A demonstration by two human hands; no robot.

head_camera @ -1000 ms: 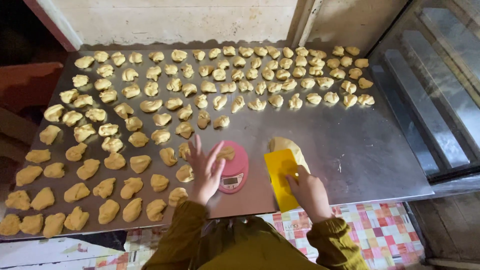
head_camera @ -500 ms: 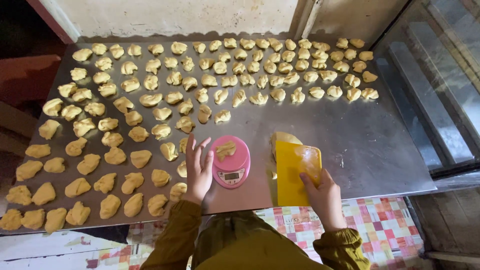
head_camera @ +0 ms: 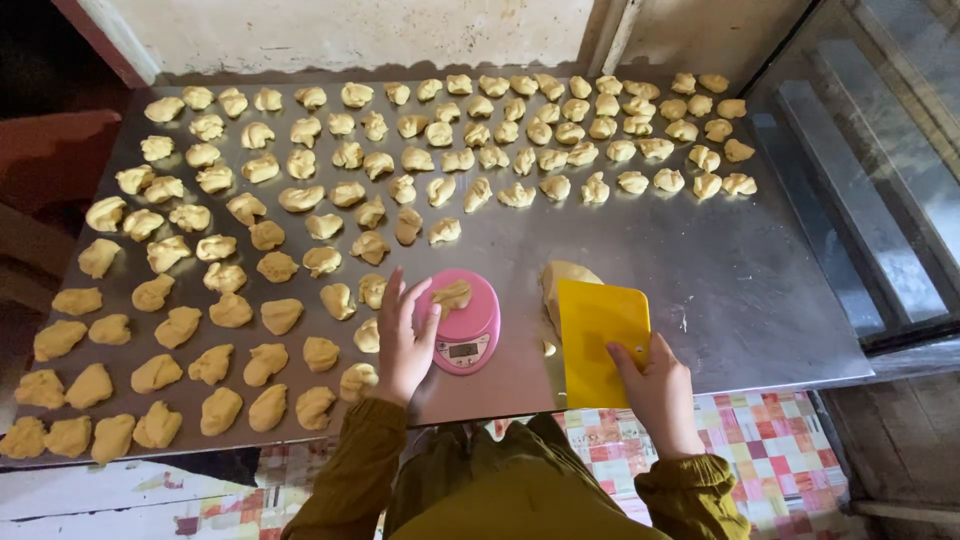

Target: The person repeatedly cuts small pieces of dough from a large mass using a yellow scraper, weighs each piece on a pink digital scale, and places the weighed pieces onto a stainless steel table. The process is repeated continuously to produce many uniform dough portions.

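Observation:
A small pink kitchen scale (head_camera: 465, 322) stands near the front edge of a steel table (head_camera: 730, 290), with one yellow dough piece (head_camera: 452, 294) on its plate. My left hand (head_camera: 402, 340) hovers just left of the scale, fingers spread, fingertips close to the dough piece. My right hand (head_camera: 655, 385) grips the lower edge of a flat yellow plastic scraper (head_camera: 600, 338). The scraper lies over the right side of a larger dough lump (head_camera: 562, 280), hiding most of it.
Several rows of small yellow dough pieces (head_camera: 330, 165) cover the table's left and back. Bare steel lies at the right. A wall runs behind, metal rails (head_camera: 880, 190) stand to the right, and a patterned tiled floor (head_camera: 770, 455) shows below the table's front edge.
The scraper has shifted right and now lies flatter over the dough lump. My left hand has drawn slightly back and left from the scale. The camera has tilted a little.

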